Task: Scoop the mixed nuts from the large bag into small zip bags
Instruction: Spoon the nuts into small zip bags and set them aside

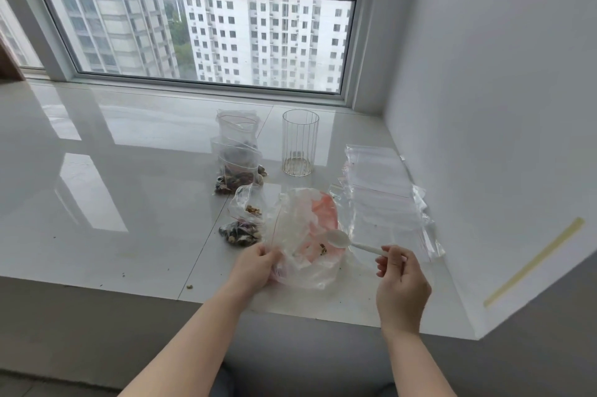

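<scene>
White plastic spoon pinched in right hand hovers at mouth of nearly empty large bag near sill's front edge, left hand gripping its rim; best tilt bag, dig low for last nuts.

1 head-worn camera looks forward and down, close over the white sill.
</scene>
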